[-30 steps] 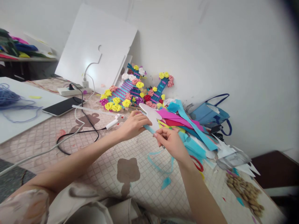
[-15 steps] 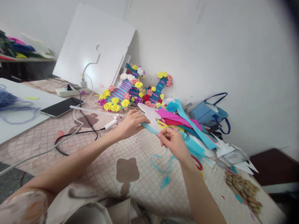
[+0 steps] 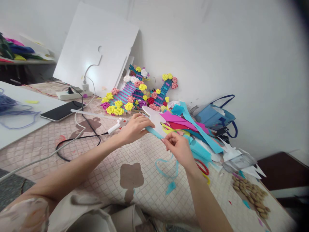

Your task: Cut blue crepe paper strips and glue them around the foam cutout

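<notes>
My left hand [image 3: 134,128] grips a white cut-out shape [image 3: 154,118] with a light blue strip [image 3: 153,131] along its lower edge, held just above the table. My right hand [image 3: 178,148] is closed in a pinch on the near end of that blue strip, and a thin blue ribbon [image 3: 166,167] curls down from it onto the cloth. A white glue gun [image 3: 116,126] lies just left of my left hand. Behind the hands stands a blue and pink stick craft [image 3: 135,93] decked with yellow, pink and white paper flowers.
A heap of coloured foam scraps [image 3: 193,129] lies right of the hands, with a blue bag [image 3: 214,117] behind. A phone [image 3: 61,111], a power strip [image 3: 72,94], cables [image 3: 77,138] and white boards [image 3: 94,48] are at the left. Nuts [image 3: 251,195] lie near the right edge.
Both hands have stayed on the white shape. My right hand has shifted slightly up and left along the blue strip, and the trailing ribbon has moved with it.
</notes>
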A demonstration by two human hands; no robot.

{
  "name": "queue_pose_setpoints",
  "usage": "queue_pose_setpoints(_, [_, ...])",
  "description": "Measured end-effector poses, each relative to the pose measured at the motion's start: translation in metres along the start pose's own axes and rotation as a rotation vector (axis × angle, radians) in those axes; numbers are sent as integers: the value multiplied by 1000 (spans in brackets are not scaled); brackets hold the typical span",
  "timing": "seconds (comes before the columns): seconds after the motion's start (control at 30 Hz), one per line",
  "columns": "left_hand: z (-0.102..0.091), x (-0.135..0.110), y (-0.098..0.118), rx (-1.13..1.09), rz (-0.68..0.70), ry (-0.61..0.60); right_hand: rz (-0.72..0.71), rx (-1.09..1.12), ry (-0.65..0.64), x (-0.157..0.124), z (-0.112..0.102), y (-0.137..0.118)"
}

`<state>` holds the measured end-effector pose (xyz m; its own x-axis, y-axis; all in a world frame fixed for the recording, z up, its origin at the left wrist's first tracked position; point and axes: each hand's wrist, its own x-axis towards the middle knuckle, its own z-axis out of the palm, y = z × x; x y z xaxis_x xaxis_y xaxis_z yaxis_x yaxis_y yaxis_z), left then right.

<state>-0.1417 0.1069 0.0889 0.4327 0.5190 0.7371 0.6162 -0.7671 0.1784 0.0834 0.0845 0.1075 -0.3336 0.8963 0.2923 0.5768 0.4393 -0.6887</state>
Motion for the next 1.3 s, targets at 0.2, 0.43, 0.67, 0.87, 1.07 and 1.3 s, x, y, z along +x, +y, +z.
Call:
queue_pose_setpoints(0.2, [0,0,0,-40,-9,2,-20,-22,24,0,1,1])
queue_pose_setpoints(0.43, [0,-2,-4,-76,-19,14,-4,49,24,2,0,11])
queue_pose_setpoints(0.67, [1,-3,-5,-119,-25,12,-25,126,18,3,-2,21])
queue_pose_setpoints(0.87, [3,-5,-6,-127,-20,19,-50,59,69,4,-4,25])
queue_pose_setpoints(1.07, [3,-5,-9,-130,-19,36,-34,16,109,5,-6,36])
queue_pose_setpoints(1.3, [4,-7,-11,-187,-18,58,-28,200,52,14,-9,59])
